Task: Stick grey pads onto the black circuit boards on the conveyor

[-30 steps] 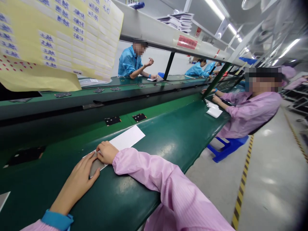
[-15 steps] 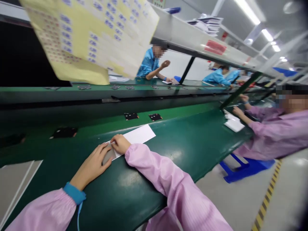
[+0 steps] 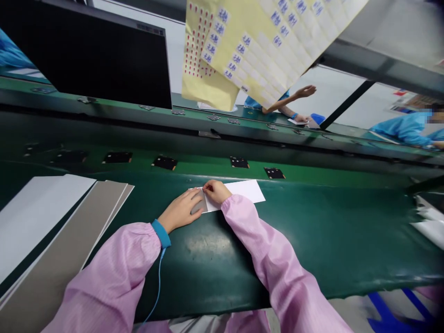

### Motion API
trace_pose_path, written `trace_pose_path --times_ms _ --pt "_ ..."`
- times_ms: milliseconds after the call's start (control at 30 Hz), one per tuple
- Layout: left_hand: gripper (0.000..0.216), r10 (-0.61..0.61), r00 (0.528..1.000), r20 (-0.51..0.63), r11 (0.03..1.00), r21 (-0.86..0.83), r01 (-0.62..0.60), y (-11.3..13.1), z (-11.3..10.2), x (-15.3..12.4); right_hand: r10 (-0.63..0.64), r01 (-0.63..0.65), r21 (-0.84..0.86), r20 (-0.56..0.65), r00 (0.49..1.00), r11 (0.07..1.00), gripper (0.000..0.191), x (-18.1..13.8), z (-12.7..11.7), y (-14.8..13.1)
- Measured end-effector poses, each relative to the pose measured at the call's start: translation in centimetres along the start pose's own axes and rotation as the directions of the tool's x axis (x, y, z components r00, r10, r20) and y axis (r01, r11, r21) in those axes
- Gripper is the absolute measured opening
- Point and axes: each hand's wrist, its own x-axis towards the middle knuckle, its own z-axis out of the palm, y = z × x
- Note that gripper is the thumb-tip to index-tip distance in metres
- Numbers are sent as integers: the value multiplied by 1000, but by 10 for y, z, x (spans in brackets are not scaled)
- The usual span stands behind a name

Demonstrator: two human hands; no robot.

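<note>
A white sheet (image 3: 244, 192) lies on the green bench top (image 3: 312, 231) with a small grey rectangular piece (image 3: 200, 206) on its left end. My left hand (image 3: 180, 212) rests on that grey piece, fingers flat and together, holding it down. My right hand (image 3: 217, 190) is curled in a pinch at the top right corner of the grey piece, where it meets the sheet. What the pinch holds is too small to see. Both arms wear pink sleeves, and a blue wrist strap (image 3: 161, 233) with a cord is on my left wrist.
Grey and white boards (image 3: 52, 231) are stacked at the left. Several small black parts (image 3: 164, 162) ride the green conveyor behind the sheet. A yellow label sheet (image 3: 256, 41) hangs overhead beside a dark monitor (image 3: 90, 55). Across the line, people in blue work; white sheets (image 3: 428, 222) lie at right.
The view has swung left, bringing the boards and monitor into sight. My hands have stayed on the grey piece and the white sheet, in much the same grip.
</note>
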Motion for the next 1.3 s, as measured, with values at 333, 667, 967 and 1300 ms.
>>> trace_pose_path --times_ms 333,667,967,1300 --pt "50 -35 999 -15 997 -70 34 0 2 -1 2 -6 -68 -49 999 998 12 1 0 -6" --pt "47 -84 996 -40 984 -159 76 1 -1 -3 164 -133 229 -126 978 964 12 73 -9 -13" --pt "36 -84 993 -86 974 -220 63 -1 -2 -3 229 -234 -6 -168 959 972 15 156 21 -56" --pt "38 -74 992 -97 972 -228 51 -2 -1 -3 307 -319 -105 -117 945 942 14 155 20 -42"
